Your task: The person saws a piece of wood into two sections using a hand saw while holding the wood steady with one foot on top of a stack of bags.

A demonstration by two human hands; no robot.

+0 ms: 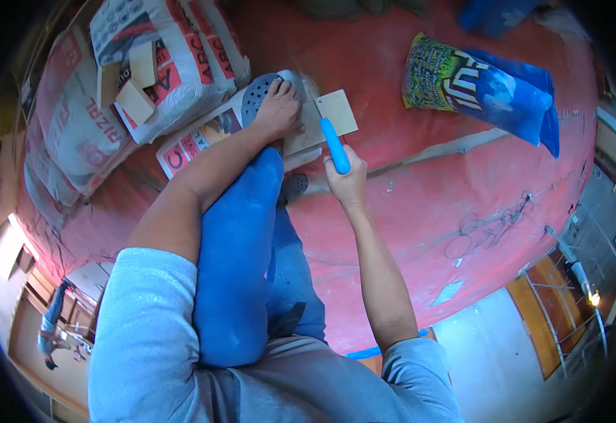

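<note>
My left hand (278,109) presses flat on a thin wooden board (330,116) that lies on the red floor. My right hand (346,180) grips a tool with a blue handle (334,144); its thin blade reaches up along the board's edge beside my left fingers. A grey perforated shoe (257,95) sits on the board's left end, under my left hand. My knees in blue trousers (241,247) fill the middle of the view.
White printed sacks (145,63) with small wood offcuts (133,99) on top lie at upper left. A blue and yellow bag (477,84) lies at upper right. A printed paper sheet (195,141) lies under the board. The red floor (463,197) drops off at lower right.
</note>
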